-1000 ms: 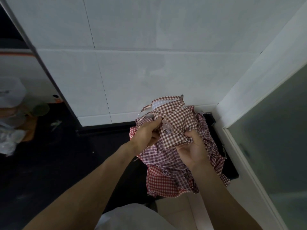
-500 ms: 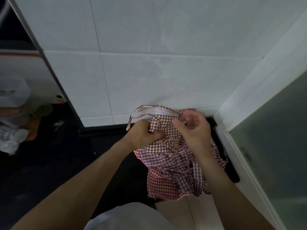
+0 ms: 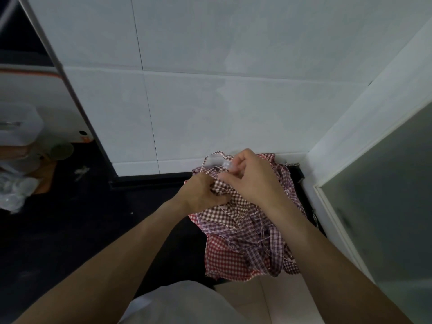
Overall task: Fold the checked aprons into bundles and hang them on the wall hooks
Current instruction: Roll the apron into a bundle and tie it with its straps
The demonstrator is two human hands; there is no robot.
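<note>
A bunch of checked aprons (image 3: 243,235) in brown, purple and red checks hangs in front of the white tiled wall (image 3: 210,108), low and right of centre. My left hand (image 3: 203,192) grips the brown-checked cloth at the top of the bunch. My right hand (image 3: 250,176) lies over the top of the bunch and pinches a small clear plastic piece (image 3: 228,165) where a strap loop (image 3: 211,157) rises. Loose straps dangle on the right side. I cannot make out what the clear piece is fixed to.
A white door frame (image 3: 364,127) and frosted glass panel (image 3: 392,206) close off the right. A dark counter (image 3: 58,218) spreads left, with white containers (image 3: 16,129) and crumpled plastic (image 3: 11,190) at its far left edge. A dark vertical strip (image 3: 70,85) borders the tiles.
My right hand rose from under the bunch to its top and now pinches the clear piece near the strap loop. The bunch hangs lower and longer; my left hand keeps its grip.
</note>
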